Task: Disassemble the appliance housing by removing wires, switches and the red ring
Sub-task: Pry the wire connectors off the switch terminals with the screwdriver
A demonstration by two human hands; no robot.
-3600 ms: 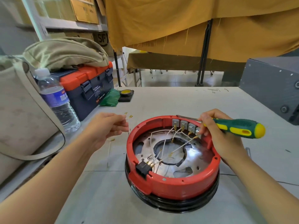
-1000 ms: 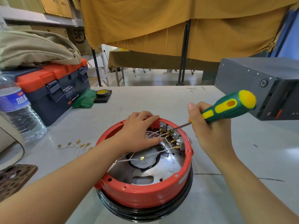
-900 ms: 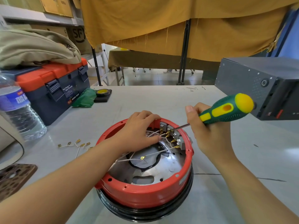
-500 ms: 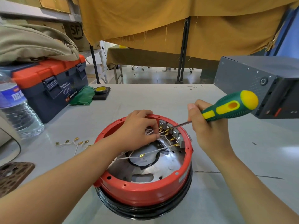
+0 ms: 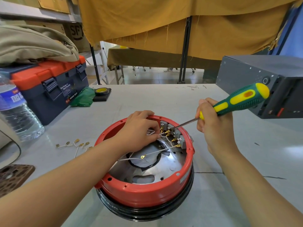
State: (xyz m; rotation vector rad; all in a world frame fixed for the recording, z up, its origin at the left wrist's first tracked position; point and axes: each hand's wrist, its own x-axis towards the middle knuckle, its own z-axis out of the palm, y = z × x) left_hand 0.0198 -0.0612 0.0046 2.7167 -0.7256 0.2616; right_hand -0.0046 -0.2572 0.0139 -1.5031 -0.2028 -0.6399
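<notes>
The round appliance housing (image 5: 144, 210) stands on the grey table, its red ring (image 5: 141, 192) on top and a metal plate inside. Several grey switches (image 5: 173, 131) line the ring's far inner wall, with white wires (image 5: 155, 152) and brass terminals running from them. My left hand (image 5: 141, 130) reaches into the ring and pinches a white wire at the switches. My right hand (image 5: 211, 126) grips a green and yellow screwdriver (image 5: 237, 100); its tip touches a switch terminal.
Loose wires with brass terminals (image 5: 73, 145) lie left of the housing. A water bottle (image 5: 14, 112) and an orange and blue toolbox (image 5: 49, 89) stand at the left, a roll of tape (image 5: 101, 92) behind. A grey metal box (image 5: 262, 82) sits at the right.
Since 3.6 s ago my left hand left the loose wires on the table and went into the ring. Over the last second both hands stay at the switches, with small shifts of the screwdriver.
</notes>
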